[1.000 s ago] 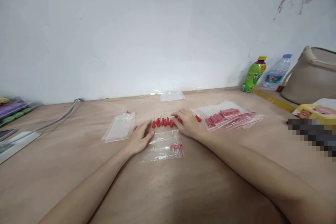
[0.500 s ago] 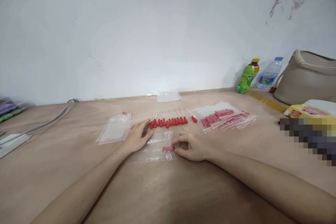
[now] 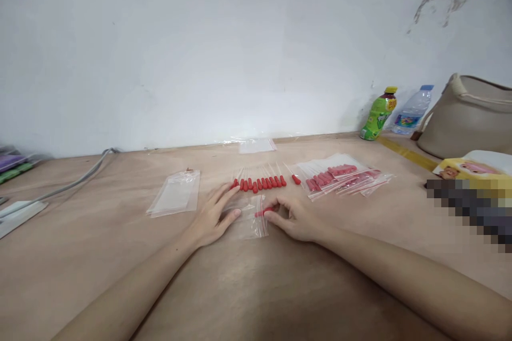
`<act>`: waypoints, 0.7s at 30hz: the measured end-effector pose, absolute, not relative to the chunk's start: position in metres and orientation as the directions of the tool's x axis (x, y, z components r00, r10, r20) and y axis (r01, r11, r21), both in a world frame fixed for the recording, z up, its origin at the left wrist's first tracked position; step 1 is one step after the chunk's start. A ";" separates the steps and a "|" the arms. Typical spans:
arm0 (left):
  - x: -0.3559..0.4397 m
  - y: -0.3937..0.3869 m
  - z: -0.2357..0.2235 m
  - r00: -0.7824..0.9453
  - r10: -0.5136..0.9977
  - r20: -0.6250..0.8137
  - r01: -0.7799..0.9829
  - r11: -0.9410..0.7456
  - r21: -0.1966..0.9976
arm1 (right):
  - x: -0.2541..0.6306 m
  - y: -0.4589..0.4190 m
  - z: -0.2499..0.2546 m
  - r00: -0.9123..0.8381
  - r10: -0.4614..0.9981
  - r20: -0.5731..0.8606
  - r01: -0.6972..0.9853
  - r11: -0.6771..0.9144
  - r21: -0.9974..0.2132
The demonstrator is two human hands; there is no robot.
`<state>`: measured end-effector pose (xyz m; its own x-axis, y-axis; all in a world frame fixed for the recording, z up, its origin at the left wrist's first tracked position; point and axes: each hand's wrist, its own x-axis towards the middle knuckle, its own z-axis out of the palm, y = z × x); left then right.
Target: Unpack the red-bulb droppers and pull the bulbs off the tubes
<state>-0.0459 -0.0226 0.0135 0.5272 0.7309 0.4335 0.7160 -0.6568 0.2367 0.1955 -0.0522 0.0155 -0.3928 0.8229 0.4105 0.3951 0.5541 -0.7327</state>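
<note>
A small clear zip bag point(image 3: 251, 218) with a red seal strip lies flat on the tan table between my hands. My left hand point(image 3: 214, 217) rests on its left part with fingers spread and flat. My right hand point(image 3: 294, 218) pinches a red-tipped piece point(image 3: 263, 213) at the bag's right edge. Just beyond lies a row of several red-capped clear droppers point(image 3: 260, 183). One single dropper point(image 3: 295, 178) lies apart to the right of the row.
A stack of empty clear bags point(image 3: 175, 198) lies left. Several filled bags point(image 3: 344, 177) lie right. One more clear bag point(image 3: 256, 145) lies by the wall. A green bottle point(image 3: 378, 114), a water bottle point(image 3: 412, 111), a beige bag point(image 3: 468, 117) and a yellow packet point(image 3: 468, 170) stand far right. A grey cable point(image 3: 76, 181) runs left.
My right hand left the dropper row and came back to the bag's right edge, pinching a red piece. The bag has bunched shorter and my left fingers spread over it.
</note>
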 end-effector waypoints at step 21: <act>-0.047 -0.020 0.009 0.508 0.805 0.307 0.724 -0.592 0.354 | 0.155 0.019 0.017 -0.231 0.651 0.723 0.683 0.638 -0.356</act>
